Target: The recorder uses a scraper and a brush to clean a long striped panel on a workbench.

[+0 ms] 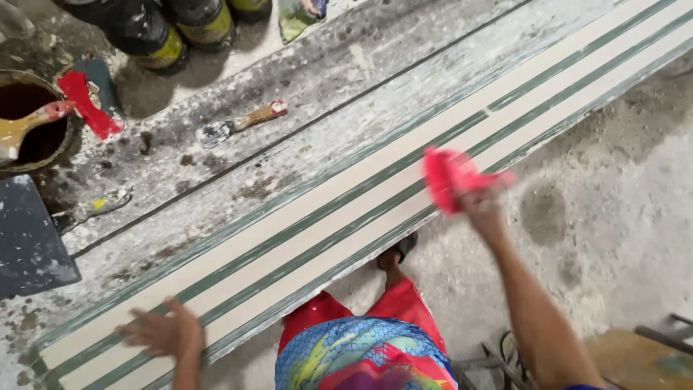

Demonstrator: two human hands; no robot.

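Observation:
A long cream board with green stripes [339, 217] lies diagonally across a paint-spattered workbench. My left hand [162, 332] rests flat on its near-left end, fingers spread. My right hand [482, 209] is raised over the board's near edge and grips a bright pink-red cloth or pad [451, 178], which is blurred by motion. My red trousers and a sandalled foot [401, 249] show below the bench edge.
A putty knife with a wooden handle [242, 123] lies on the bench. At far left sit a round tin [32, 119] holding a brush, a red scraper [90, 105], another small tool [97, 206] and a dark slab [29, 242]. Paint cans [155, 32] stand behind. The concrete floor [613, 202] lies right.

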